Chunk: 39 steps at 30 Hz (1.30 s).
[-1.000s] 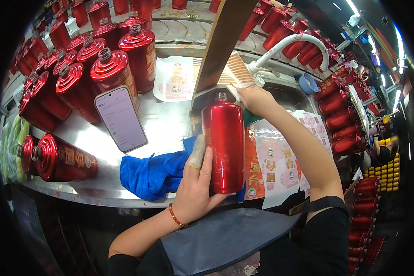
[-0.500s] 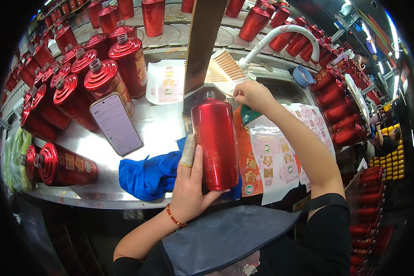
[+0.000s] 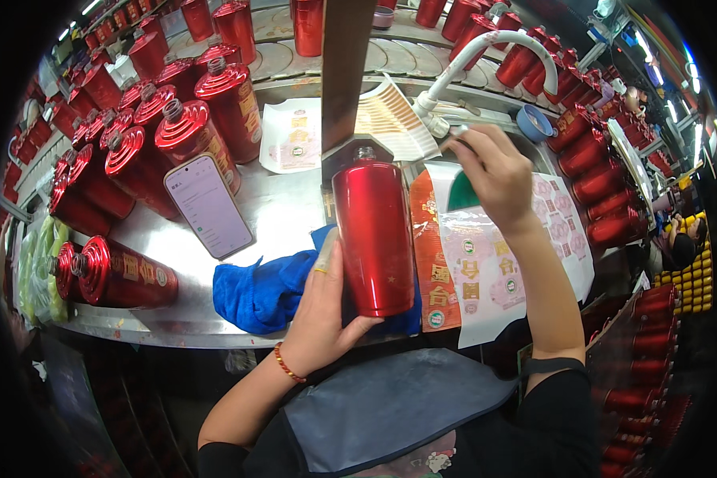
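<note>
A glossy red bottle point(image 3: 374, 231) with a bare threaded neck stands out in front of me. My left hand point(image 3: 317, 319) grips its left side and lower edge; a pale finger cot covers one finger. To the right, my right hand point(image 3: 495, 179) is raised near the tap base, thumb and fingers pinched together. Whatever they pinch is too small to make out. Against that palm shows a green flat piece point(image 3: 464, 193), partly hidden by the hand, over printed label sheets point(image 3: 486, 271). A blue cloth point(image 3: 263, 291) lies left of the bottle.
A phone point(image 3: 209, 207) leans on several red bottles point(image 3: 195, 137) at the left. A brown post point(image 3: 345, 80) rises behind the bottle. Beyond my right hand are a striped strip sheet point(image 3: 390, 119), a white curved tap point(image 3: 486, 40) and a blue bowl point(image 3: 535, 123).
My right hand has shifted right and turned, its fingers lifting toward the tap base. The green piece has moved right with it. My left hand keeps its hold on the bottle.
</note>
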{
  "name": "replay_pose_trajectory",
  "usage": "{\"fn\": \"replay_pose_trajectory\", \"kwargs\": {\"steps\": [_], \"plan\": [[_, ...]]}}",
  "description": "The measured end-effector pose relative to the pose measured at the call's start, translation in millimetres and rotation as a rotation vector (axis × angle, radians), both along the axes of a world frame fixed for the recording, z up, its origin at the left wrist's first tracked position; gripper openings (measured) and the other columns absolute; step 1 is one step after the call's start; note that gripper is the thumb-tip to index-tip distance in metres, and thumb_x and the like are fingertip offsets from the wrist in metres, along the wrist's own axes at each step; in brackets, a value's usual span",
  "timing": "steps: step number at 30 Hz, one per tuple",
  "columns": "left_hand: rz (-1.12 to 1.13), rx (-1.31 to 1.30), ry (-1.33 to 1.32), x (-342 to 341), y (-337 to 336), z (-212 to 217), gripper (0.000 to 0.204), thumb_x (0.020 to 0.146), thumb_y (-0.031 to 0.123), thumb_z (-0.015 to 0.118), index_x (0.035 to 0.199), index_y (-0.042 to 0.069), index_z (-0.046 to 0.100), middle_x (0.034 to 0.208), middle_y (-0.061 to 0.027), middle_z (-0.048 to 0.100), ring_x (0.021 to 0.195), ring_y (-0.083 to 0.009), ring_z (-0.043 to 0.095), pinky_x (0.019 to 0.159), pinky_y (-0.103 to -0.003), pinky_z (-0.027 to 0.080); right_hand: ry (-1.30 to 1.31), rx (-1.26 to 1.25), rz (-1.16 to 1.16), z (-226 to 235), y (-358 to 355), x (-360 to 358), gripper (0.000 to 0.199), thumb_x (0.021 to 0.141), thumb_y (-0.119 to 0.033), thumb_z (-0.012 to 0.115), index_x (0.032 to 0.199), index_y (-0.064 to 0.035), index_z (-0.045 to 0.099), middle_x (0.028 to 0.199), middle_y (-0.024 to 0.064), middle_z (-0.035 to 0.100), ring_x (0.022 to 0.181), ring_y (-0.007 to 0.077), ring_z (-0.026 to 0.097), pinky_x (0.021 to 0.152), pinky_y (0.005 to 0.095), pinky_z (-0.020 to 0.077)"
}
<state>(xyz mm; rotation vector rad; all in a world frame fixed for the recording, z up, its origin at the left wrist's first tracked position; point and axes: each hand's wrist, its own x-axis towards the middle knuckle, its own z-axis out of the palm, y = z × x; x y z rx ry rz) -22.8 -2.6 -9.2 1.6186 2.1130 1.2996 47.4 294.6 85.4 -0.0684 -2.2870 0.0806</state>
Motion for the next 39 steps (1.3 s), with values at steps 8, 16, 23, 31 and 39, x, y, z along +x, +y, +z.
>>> {"fn": "replay_pose_trajectory", "kwargs": {"steps": [8,16,23,31,39], "plan": [[0.073,0.174,0.163,13,2,85,0.096,0.07,0.043,0.092,0.147,0.001,0.052,0.155,-0.023,0.044,0.139,-0.0386,0.043,0.115,-0.045,0.035,-0.283,-0.326,0.472,73,-60,78,0.019,0.078,-0.01,0.087,0.087,-0.0021,0.071,0.083,0.0101,0.068,0.066,0.0197,0.065,0.054,0.0315,0.0477],[-0.131,0.123,-0.074,30,1,92,0.043,0.068,0.032,0.092,0.104,0.012,0.079,0.141,-0.0132,0.061,0.131,-0.0334,0.049,0.108,-0.044,0.04,-0.886,-0.314,0.731,55,-90,93,0.018,0.091,-0.024,0.071,0.089,-0.0108,0.06,0.086,0.0048,0.054,0.068,0.0265,0.063,0.055,0.0388,0.0493],[-0.02,0.097,-0.146,33,-12,75,0.02,0.072,0.016,0.09,0.087,0.012,0.079,0.13,-0.0096,0.069,0.13,-0.0327,0.052,0.106,-0.042,0.041,-0.922,-0.485,0.812,31,-89,85,0.016,0.092,-0.023,0.071,0.092,-0.0101,0.061,0.086,0.0043,0.059,0.074,0.0274,0.065,0.062,0.0397,0.0513],[0.09,0.086,-0.178,37,-16,62,0.016,0.076,0.013,0.087,0.087,0.01,0.077,0.135,-0.0141,0.066,0.138,-0.0336,0.045,0.111,-0.043,0.036,-0.92,-0.729,0.851,8,-88,88,0.013,0.088,-0.015,0.074,0.094,-0.0108,0.063,0.087,0.0028,0.064,0.077,0.0258,0.066,0.064,0.0369,0.0521],[0.233,0.089,-0.181,38,-19,53,0.014,0.079,0.011,0.086,0.088,0.011,0.076,0.139,-0.0139,0.064,0.141,-0.0342,0.042,0.114,-0.043,0.033,-1.032,-1.003,0.592,17,-78,81,0.038,0.084,-0.004,0.083,0.114,-0.0049,0.061,0.092,0.0041,0.067,0.071,0.0082,0.064,0.059,0.0218,0.0477]]}}
